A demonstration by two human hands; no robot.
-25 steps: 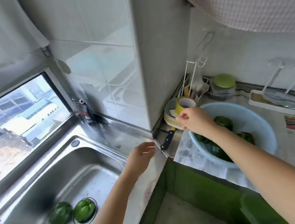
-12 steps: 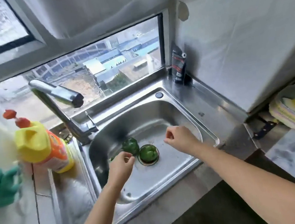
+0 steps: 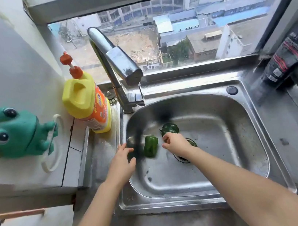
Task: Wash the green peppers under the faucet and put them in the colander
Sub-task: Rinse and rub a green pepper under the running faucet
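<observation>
Two green peppers lie loose in the steel sink (image 3: 229, 174): a bright one (image 3: 150, 145) left of the drain and a darker one (image 3: 169, 128) behind it. A third green shape (image 3: 192, 142) shows at the drain, mostly hidden by my right wrist. My left hand (image 3: 121, 160) is at the sink's left wall, fingers spread, holding nothing, a little left of the bright pepper. My right hand (image 3: 175, 143) hovers over the drain with loosely curled fingers, empty, just right of that pepper. The faucet (image 3: 118, 63) arches over the basin's back left; I see no water running. The colander is out of view.
A yellow detergent bottle (image 3: 87, 102) stands left of the faucet. A green frog holder (image 3: 13, 132) hangs on the left wall. A black tube (image 3: 287, 57) leans at the back right corner. The window ledge runs behind the sink.
My view swung left from the colander on the counter to the sink. Both hands moved down into the basin and now flank the bright pepper.
</observation>
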